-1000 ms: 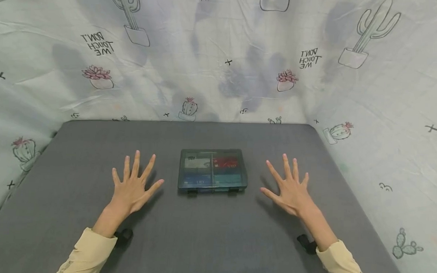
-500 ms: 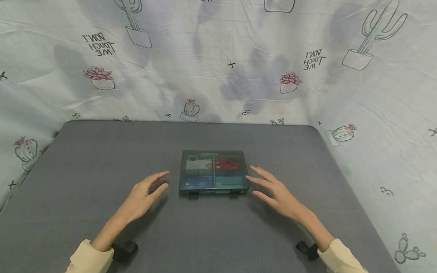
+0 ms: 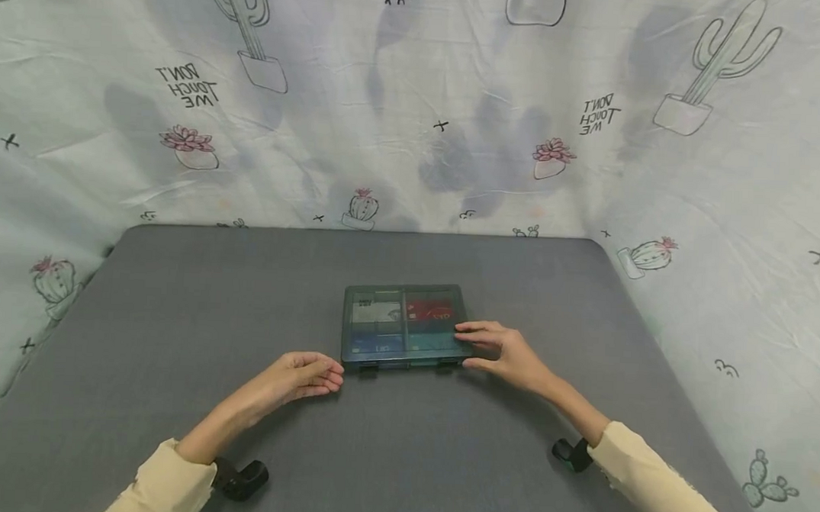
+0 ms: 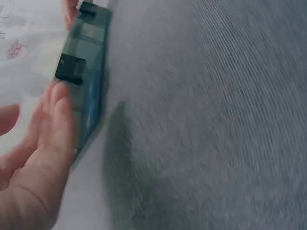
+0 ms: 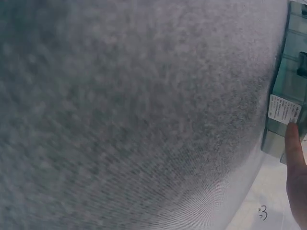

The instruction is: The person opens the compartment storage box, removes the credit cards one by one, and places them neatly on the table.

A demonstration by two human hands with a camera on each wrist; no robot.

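Observation:
A translucent teal-green plastic box [image 3: 406, 353] with a closed lid lies flat on the grey table. Through the lid show a white card [image 3: 375, 311], a red card [image 3: 430, 310], a blue card [image 3: 377, 342] and a teal one. My left hand [image 3: 293, 381] is beside the box's front left corner, fingers together and loosely bent; contact is hard to tell. My right hand [image 3: 515, 358] is at the right end, fingers over the lid's edge and thumb by the front corner. In the right wrist view, one digit [image 5: 293, 143] touches the box near a white label [image 5: 284, 109].
The grey table top [image 3: 243, 294] surrounds the box. A pale cloth [image 3: 416, 119] printed with cacti hangs behind and along the sides. Dark wrist straps [image 3: 241, 478] sit below both sleeves. Two dark latches [image 4: 71, 68] line the box's front.
Both hands have moved inward from spread-finger positions either side of the box. The left is now at its front left corner, the right at its right end. The box still lies flat.

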